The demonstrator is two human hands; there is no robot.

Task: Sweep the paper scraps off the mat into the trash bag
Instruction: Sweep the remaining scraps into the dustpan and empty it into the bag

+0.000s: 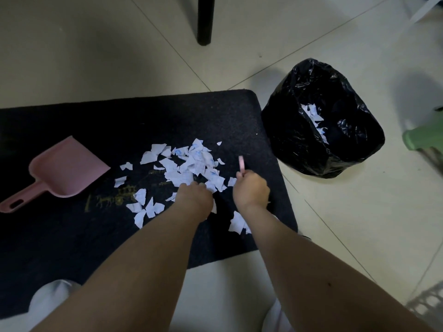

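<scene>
My left hand [194, 196] rests knuckles-down on the paper scraps [189, 164], fingers curled into the pile; whether they pinch any, I cannot tell. My right hand [251, 188] grips a pink handle [241, 162] beside the pile's 3 o'clock edge. The scraps lie on the mat [96, 121]; the trash bag [321, 118] stands at 2 o'clock, the dustpan [64, 168] at 9.

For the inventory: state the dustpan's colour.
Pink, plain; the dustpan shows best in the head view.

Pale tiled floor [96, 56], black furniture leg [205, 20]
</scene>
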